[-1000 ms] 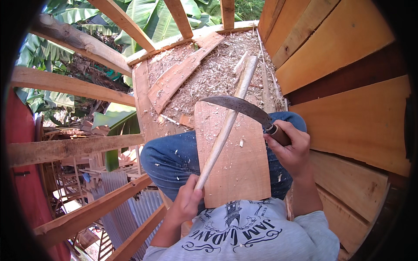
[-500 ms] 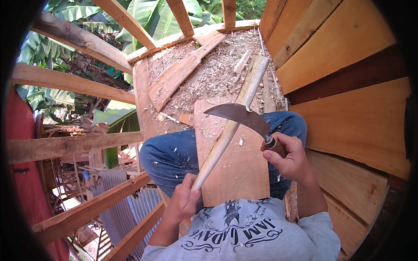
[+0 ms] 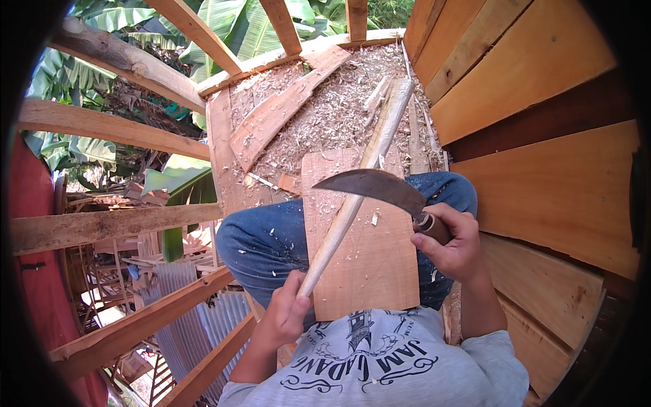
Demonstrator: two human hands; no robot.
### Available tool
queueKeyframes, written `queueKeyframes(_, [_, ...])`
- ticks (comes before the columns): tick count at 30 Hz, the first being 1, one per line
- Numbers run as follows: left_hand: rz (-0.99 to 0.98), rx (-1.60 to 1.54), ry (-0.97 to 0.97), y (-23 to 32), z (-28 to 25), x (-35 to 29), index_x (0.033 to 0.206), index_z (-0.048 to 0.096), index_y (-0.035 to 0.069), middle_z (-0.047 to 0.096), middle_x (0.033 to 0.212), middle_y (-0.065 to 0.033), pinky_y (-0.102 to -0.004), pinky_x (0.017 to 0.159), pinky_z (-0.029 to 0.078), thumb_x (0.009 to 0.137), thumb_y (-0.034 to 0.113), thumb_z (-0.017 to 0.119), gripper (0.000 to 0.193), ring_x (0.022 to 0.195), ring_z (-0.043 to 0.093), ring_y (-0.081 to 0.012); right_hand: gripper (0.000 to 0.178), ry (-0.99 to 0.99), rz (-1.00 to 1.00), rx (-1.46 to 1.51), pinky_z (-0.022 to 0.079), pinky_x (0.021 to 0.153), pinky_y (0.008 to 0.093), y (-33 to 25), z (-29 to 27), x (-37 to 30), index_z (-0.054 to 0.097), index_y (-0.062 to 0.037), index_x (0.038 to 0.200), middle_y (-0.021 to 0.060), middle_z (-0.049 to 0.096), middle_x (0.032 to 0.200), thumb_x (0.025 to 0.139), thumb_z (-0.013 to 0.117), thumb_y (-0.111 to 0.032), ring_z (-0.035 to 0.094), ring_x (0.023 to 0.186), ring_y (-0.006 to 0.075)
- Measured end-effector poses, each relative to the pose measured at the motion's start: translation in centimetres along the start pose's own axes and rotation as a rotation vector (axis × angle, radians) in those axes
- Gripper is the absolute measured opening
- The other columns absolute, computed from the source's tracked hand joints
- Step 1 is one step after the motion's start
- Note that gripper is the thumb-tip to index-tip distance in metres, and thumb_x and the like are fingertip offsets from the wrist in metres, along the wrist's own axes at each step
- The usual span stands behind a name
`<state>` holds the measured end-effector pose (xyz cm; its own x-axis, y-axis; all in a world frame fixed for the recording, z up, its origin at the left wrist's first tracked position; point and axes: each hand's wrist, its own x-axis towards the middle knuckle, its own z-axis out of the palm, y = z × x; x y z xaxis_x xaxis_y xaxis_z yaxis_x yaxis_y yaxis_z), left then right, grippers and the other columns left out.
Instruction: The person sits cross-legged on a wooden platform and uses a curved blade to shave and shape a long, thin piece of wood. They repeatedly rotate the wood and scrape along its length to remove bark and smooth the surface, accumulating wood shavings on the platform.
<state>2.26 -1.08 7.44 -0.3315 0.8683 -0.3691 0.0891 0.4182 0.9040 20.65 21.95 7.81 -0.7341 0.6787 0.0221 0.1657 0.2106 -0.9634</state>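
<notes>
My left hand [image 3: 287, 313] is closed round the near, narrow end of a long pale wooden stick [image 3: 337, 237], which slants up and away to the right and widens at its far end. In my right hand [image 3: 456, 243] is the brown wooden handle of a sickle [image 3: 373, 186]. Its dark curved blade points left and crosses over the middle of the stick; whether the edge touches the wood, I cannot tell. Beneath both lies a flat wooden board [image 3: 366, 271] across my lap, with a few shavings on it.
Wood shavings [image 3: 325, 122] cover the floor ahead, with a long plank piece [image 3: 285, 108] among them. Wooden rails [image 3: 115, 220] with gaps run along the left and front, banana leaves beyond. A plank wall [image 3: 542, 183] rises close on my right.
The sickle has come down slightly along the stick toward me, its tip a little farther left. The stick's far end has swung slightly left. My left hand keeps its grip.
</notes>
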Motion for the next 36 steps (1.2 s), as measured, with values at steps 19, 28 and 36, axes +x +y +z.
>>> queueKeyframes(19, [0.036,-0.006,-0.052,-1.9,-0.3,-0.4,0.093,0.045,0.0,0.046,0.064,-0.004,-0.0247,0.047,0.031,0.09,0.059,0.038,0.06,0.054,0.039,-0.0089,0.015,-0.055,0.078,0.112,0.035,0.047,0.0205,-0.6,0.6,0.1,0.062,-0.0015,0.086,-0.0007,0.055,0.06,0.079,0.072,-0.01,0.048,0.053,0.0025])
queueKeyframes(28, [0.034,-0.025,-0.039,-1.7,-0.4,-0.4,0.095,0.046,-0.001,0.047,0.064,-0.0046,-0.0243,0.045,0.031,0.089,0.058,0.039,0.059,0.053,0.04,-0.0091,0.023,-0.182,-0.036,-0.042,0.042,0.05,0.0237,-1.1,1.2,0.1,0.065,-0.0001,0.096,0.0081,0.061,0.064,0.077,0.074,-0.01,0.054,0.052,0.0081])
queueKeyframes(36, [0.049,0.001,-0.049,-1.4,-0.3,-0.1,0.096,0.046,-0.001,0.047,0.064,-0.0039,-0.0238,0.044,0.03,0.089,0.059,0.038,0.062,0.052,0.04,-0.0085,0.018,0.073,-0.006,0.038,0.036,0.049,0.0192,0.0,1.7,-0.4,0.063,-0.0003,0.093,-0.0011,0.058,0.061,0.079,0.071,-0.008,0.048,0.054,0.0016])
